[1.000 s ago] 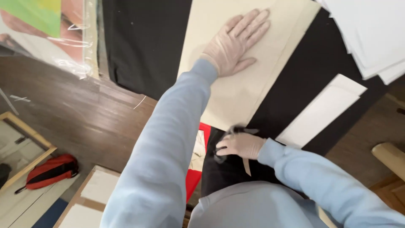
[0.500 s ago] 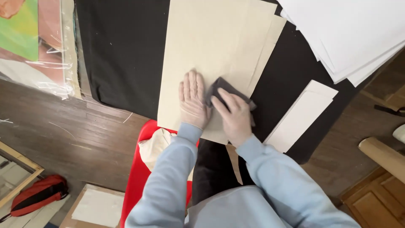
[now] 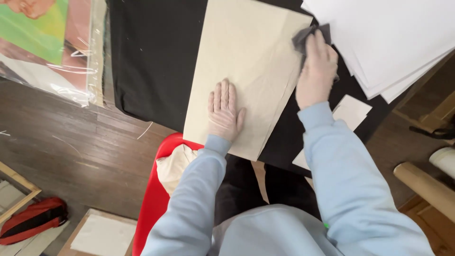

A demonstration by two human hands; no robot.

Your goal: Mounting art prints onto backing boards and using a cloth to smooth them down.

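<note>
My left hand (image 3: 224, 113) lies open, flat on the tan paper sheet (image 3: 246, 61) over black cloth (image 3: 151, 57). Right hand (image 3: 316, 71) grips the grey rag (image 3: 303, 38) at the sheet's far edge. I'd keep the pinning pressure steady and wipe outward.

A big tan sheet of paper (image 3: 246, 71) lies flat on the black table top. It is long, with soft creases, and more tan sheets peek out under its right edge. The left hand (image 3: 224, 114) rests flat on its near end, fingers together. A small dark grey cloth (image 3: 305, 38) is bunched under the fingertips of the right hand (image 3: 316, 71), at the paper's far right edge.
</note>
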